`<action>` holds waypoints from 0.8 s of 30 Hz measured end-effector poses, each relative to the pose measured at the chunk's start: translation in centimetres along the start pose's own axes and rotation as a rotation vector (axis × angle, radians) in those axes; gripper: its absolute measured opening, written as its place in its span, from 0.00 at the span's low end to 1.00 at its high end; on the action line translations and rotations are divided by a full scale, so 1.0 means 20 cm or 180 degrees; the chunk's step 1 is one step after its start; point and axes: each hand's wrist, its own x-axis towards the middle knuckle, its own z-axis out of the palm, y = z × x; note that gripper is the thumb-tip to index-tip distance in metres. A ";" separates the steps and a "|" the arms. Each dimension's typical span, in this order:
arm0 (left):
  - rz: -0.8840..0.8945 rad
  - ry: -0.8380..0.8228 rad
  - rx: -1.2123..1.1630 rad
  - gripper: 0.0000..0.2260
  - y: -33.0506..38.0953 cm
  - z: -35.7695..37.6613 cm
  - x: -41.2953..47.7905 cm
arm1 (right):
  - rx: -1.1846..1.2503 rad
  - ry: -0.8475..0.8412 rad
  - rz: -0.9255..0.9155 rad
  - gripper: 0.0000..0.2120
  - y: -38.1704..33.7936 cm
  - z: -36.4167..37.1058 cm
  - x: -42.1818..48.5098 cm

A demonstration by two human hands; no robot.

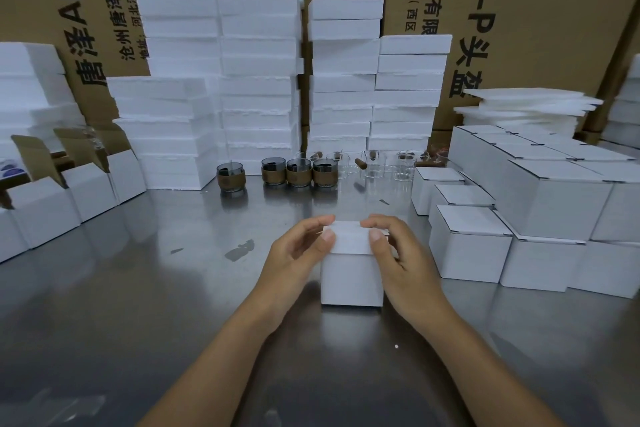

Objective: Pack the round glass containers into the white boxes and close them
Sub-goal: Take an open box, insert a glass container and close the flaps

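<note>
Closure step, by the look of it. White box [351, 279] stood mid-desk [138, 288], lid folded over, contents hidden. Lid corners were pinched by left hand [294, 250] and right hand [398, 253], thumbs in front and fingers behind, probably to guide the flap in evenly. Banded glass containers [299, 172] and clear glass containers [374, 165] waited in a row at the back, well apart. Closed boxes [471, 239] were stacked right, handy for adding this one. Open boxes [45, 204] stood left.
</note>
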 end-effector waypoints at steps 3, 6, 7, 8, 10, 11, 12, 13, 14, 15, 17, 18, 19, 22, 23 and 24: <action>0.0119 0.0055 0.0074 0.18 0.01 0.00 0.00 | -0.0102 0.0026 -0.0059 0.05 0.00 0.01 0.00; 0.0066 0.0006 0.0046 0.17 0.00 0.00 0.01 | -0.0103 -0.0008 -0.0027 0.05 0.00 0.01 -0.01; 0.0017 -0.0040 0.0033 0.16 -0.01 -0.01 0.00 | -0.0042 -0.0017 0.0016 0.05 0.00 0.01 -0.01; -0.0034 -0.0094 0.0013 0.15 -0.01 -0.01 0.00 | 0.0043 -0.0021 0.0073 0.04 0.00 0.00 -0.01; -0.0137 -0.0200 -0.0009 0.12 -0.02 -0.02 0.01 | 0.0125 -0.0022 0.0160 0.05 0.01 0.00 0.00; -0.0177 -0.0241 -0.0008 0.13 -0.02 -0.01 0.01 | 0.0092 -0.0051 0.0201 0.07 0.01 0.00 0.00; -0.0205 -0.0265 -0.0028 0.16 -0.02 0.00 0.01 | 0.0027 -0.0107 0.0249 0.10 0.02 0.00 0.00; -0.0225 -0.0274 -0.0060 0.18 -0.03 0.00 0.01 | -0.0045 -0.0174 0.0299 0.12 0.02 0.00 -0.01; -0.0241 -0.0279 -0.0096 0.20 -0.03 0.01 0.02 | -0.0098 -0.0235 0.0338 0.13 0.02 0.01 -0.01; -0.0264 -0.0292 -0.0132 0.21 -0.03 0.02 0.02 | -0.0128 -0.0279 0.0365 0.14 0.02 0.01 -0.01; -0.0294 -0.0322 -0.0204 0.22 -0.02 0.02 0.01 | -0.0176 -0.0283 0.0329 0.16 0.02 0.02 -0.01; -0.0304 -0.0319 -0.0241 0.22 -0.02 0.03 0.01 | -0.0240 -0.0262 0.0250 0.15 0.01 0.02 -0.02; -0.0334 -0.0301 -0.0296 0.23 -0.02 0.03 0.01 | -0.0370 -0.0243 0.0155 0.13 0.01 0.02 -0.02; -0.0472 -0.0247 -0.0455 0.22 -0.02 0.03 0.01 | -0.1264 -0.0406 -0.0080 0.18 0.00 0.01 -0.05; -0.0491 -0.0225 -0.0450 0.21 -0.02 0.03 0.00 | -0.1610 -0.0519 -0.0137 0.24 -0.01 0.01 -0.05; -0.0495 -0.0201 -0.0433 0.21 -0.01 0.03 0.00 | -0.1884 -0.0605 -0.0181 0.30 -0.02 0.01 -0.05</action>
